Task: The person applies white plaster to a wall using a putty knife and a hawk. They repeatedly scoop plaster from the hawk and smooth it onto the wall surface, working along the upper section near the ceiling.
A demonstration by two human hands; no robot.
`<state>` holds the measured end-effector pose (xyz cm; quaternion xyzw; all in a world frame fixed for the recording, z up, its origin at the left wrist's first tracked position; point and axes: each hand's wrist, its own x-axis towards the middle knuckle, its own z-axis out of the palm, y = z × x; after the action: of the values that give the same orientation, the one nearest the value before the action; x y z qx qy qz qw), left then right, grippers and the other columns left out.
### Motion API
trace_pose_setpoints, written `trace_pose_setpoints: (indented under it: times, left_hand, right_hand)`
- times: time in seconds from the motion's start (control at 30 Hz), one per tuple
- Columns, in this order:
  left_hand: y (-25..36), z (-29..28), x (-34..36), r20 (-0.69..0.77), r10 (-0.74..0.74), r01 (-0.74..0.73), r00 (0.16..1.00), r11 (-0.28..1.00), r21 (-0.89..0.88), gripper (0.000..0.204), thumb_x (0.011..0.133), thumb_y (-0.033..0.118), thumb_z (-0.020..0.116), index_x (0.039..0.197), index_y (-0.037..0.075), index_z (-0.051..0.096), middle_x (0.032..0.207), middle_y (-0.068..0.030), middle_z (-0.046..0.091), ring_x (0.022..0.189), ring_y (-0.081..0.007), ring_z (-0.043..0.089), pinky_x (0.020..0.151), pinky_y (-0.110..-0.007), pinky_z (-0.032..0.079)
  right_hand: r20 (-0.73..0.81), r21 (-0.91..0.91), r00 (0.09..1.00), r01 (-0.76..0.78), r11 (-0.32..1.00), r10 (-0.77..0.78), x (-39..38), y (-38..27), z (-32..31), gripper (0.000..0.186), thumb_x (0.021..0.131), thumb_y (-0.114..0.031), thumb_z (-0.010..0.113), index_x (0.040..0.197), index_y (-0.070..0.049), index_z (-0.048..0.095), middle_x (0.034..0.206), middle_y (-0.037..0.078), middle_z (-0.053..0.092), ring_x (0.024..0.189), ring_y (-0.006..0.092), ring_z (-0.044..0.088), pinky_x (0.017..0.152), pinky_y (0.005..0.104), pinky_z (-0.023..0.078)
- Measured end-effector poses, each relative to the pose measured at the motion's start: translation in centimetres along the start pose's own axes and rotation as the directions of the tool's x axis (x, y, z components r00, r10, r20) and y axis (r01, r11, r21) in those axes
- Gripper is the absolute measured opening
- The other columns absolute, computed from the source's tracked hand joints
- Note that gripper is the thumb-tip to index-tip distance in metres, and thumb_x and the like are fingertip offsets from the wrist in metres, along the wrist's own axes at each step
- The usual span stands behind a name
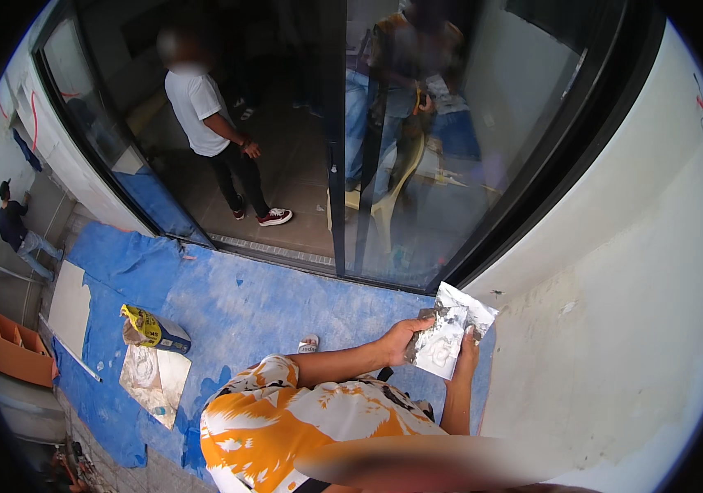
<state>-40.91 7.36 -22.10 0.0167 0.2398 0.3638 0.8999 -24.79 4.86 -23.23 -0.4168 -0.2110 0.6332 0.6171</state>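
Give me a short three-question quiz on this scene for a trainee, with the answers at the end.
1. What white-smeared things are in the left hand and the right hand?
2. True or false: the yellow-and-blue bag is in the right half of the picture.
3. Which colour is the floor sheeting below the glass doors? A) green B) blue C) red

Key:
1. Two flat plates.
2. False; it is in the left half.
3. B.
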Motion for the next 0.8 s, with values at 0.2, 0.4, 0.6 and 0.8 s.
trace_pose_setpoints:
  times: [0.2, 0.4, 0.6, 0.8]
  left_hand:
    - [8.5, -3.1, -6.5, -0.053, 0.269, -0.261, 0.962, 0.958, 0.12, 0.036, 0.096, 0.023, 0.054, 0.12, -0.005, 0.055, 0.11, -0.0171, 0.066, 0.098, -0.0272, 0.068, 0.086, -0.041, 0.056]
    - [17.1, -9.2, -17.4, -0.144, 0.479, -0.473, 0.866, 0.878, 0.078, 0.035, 0.094, 0.023, 0.057, 0.117, -0.004, 0.058, 0.103, -0.0156, 0.068, 0.09, -0.025, 0.07, 0.082, -0.038, 0.058]
    - [16.4, -10.3, -16.2, -0.249, 0.349, -0.364, 0.903, 0.931, -0.013, 0.028, 0.092, 0.019, 0.062, 0.111, -0.002, 0.062, 0.101, -0.0124, 0.069, 0.084, -0.0207, 0.069, 0.077, -0.033, 0.056]
    - [14.7, -8.5, -10.0, -0.111, 0.097, -0.086, 0.989, 0.992, 0.094, 0.032, 0.093, 0.022, 0.058, 0.115, -0.002, 0.059, 0.105, -0.0146, 0.068, 0.09, -0.0244, 0.068, 0.08, -0.037, 0.056]
  right_hand:
    - [0.189, 0.079, 0.981, -0.043, 0.996, 0.027, -0.2, 5.7, 0.8, 0.012, 0.094, -0.018, 0.057, 0.092, -0.007, 0.055, 0.089, 0.009, 0.061, 0.08, 0.023, 0.063, 0.074, 0.0382, 0.054]
    - [0.139, 0.014, 0.958, -0.255, 0.967, 0.251, 0.5, 13.0, 9.9, 0.013, 0.093, -0.017, 0.059, 0.086, -0.007, 0.054, 0.076, 0.004, 0.057, 0.069, 0.0202, 0.06, 0.069, 0.039, 0.053]
    - [0.412, 0.032, 0.898, -0.188, 0.982, 0.158, 1.6, 12.9, 18.8, 0.061, 0.091, -0.04, 0.062, 0.135, -0.002, 0.043, 0.125, 0.016, 0.055, 0.11, 0.0287, 0.058, 0.097, 0.0434, 0.046]
    - [-0.154, 0.041, 0.945, -0.285, 0.958, 0.288, 4.0, 10.2, 17.2, 0.051, 0.098, -0.042, 0.048, 0.129, -0.001, 0.048, 0.122, 0.017, 0.059, 0.112, 0.0296, 0.057, 0.099, 0.0432, 0.045]
